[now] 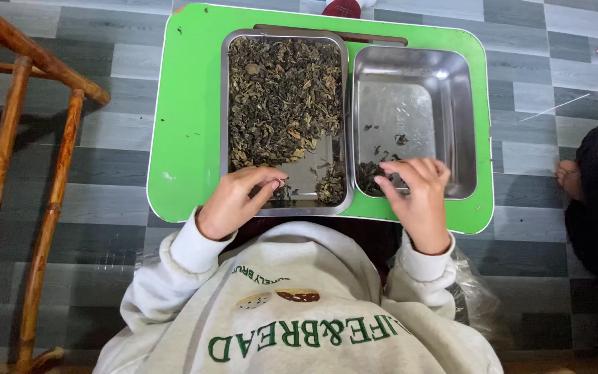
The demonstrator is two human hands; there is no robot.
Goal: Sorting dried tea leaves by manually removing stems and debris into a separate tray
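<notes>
Dried tea leaves (282, 97) fill the left steel tray (224, 104) on the green surface (188, 125). The left hand (238, 201) pinches a few leaves at the near edge of the tray. The right hand (417, 190), fingers curled, touches a small leaf pile (368, 174) in the right steel tray (461, 125). Around is grey plank floor (112, 145), with a wooden chair frame (8, 152) at the left.

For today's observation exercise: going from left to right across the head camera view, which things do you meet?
Wooden chair frame → green table → tray full of dried leaves → nearly empty steel tray → another person's foot.
</notes>
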